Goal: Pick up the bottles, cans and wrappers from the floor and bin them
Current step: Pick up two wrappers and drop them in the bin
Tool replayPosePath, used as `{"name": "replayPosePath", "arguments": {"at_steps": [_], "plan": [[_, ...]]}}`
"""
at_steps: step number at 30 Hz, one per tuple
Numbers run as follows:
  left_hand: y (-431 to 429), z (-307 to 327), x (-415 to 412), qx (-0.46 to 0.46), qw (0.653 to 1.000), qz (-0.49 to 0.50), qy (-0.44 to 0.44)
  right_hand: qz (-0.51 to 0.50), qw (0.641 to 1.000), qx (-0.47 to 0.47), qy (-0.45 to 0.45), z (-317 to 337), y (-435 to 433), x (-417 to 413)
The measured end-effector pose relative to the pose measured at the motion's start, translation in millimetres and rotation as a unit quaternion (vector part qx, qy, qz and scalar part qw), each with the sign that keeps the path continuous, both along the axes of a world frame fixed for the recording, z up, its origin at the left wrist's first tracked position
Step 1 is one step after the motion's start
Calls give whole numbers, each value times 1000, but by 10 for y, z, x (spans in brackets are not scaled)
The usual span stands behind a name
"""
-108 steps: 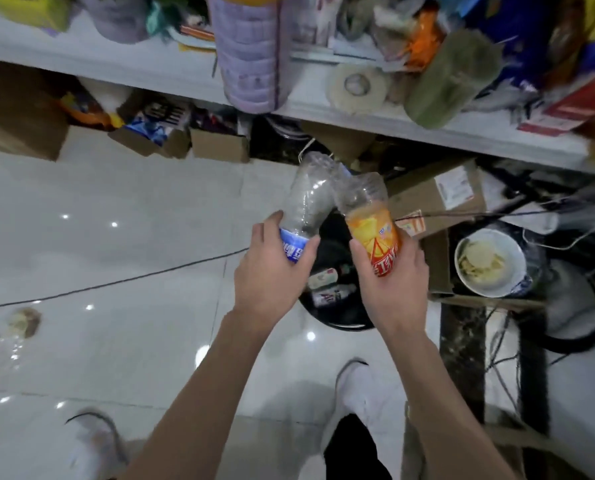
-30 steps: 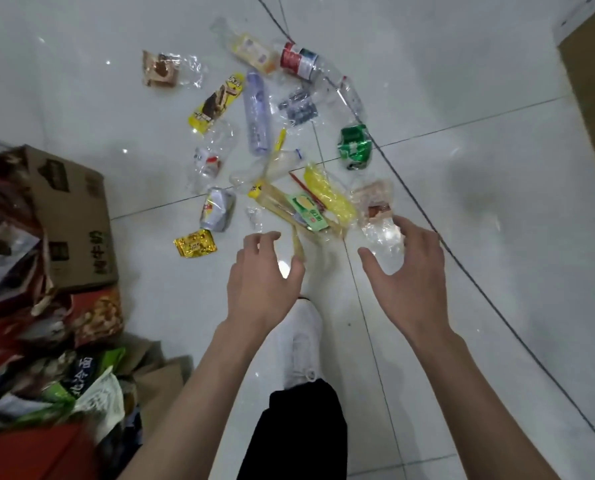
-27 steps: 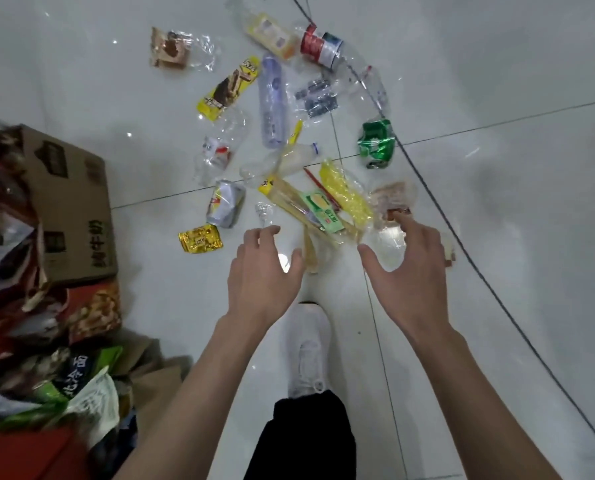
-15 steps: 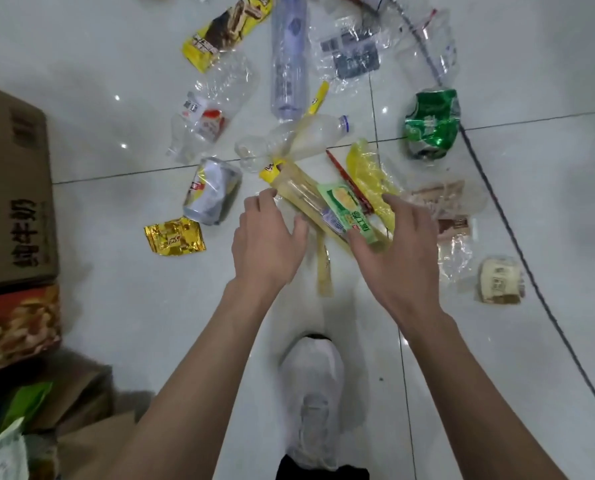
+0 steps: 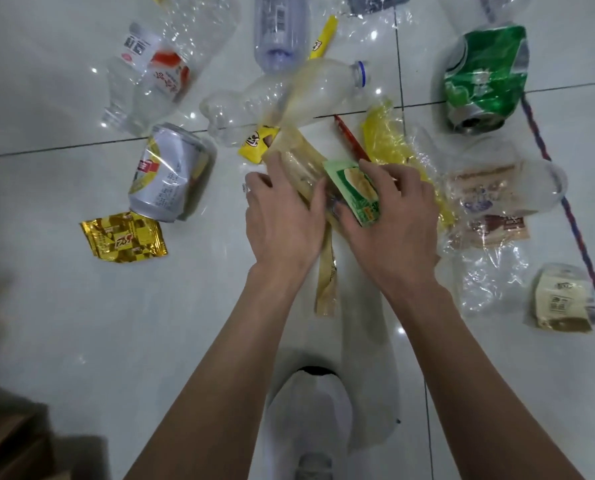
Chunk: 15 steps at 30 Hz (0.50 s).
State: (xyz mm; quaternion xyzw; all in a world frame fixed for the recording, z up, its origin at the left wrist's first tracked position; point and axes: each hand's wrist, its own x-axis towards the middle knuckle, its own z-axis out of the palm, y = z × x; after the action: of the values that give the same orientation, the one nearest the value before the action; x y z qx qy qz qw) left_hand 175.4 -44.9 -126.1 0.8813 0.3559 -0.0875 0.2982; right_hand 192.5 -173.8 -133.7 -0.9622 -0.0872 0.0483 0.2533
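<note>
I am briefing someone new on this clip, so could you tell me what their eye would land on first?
Both hands meet at the centre of the litter: the left hand presses on a long yellowish wrapper, and the right hand closes on a green wrapper. A crushed green can stands out at upper right, a dented silver can lies left of the hands, with a gold wrapper just below it.
</note>
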Motion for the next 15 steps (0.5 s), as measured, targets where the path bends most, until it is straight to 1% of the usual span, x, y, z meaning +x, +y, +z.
{"name": "replayPosePath", "arguments": {"at_steps": [5,9,12,15], "plan": [[-74,5,6,-37,999,7,-16,-2,1000,25,-13,-7,-38,-33],[-115,109,-21,-67,996,27,-48,-16,999,49,-11,43,-58,-75],[-124,268,-53,-88,993,25,-76,-28,996,77,-26,172,-75,-91],[-134,558,-100,-93,991,12,-99,-45,992,109,-44,457,-128,-97]]}}
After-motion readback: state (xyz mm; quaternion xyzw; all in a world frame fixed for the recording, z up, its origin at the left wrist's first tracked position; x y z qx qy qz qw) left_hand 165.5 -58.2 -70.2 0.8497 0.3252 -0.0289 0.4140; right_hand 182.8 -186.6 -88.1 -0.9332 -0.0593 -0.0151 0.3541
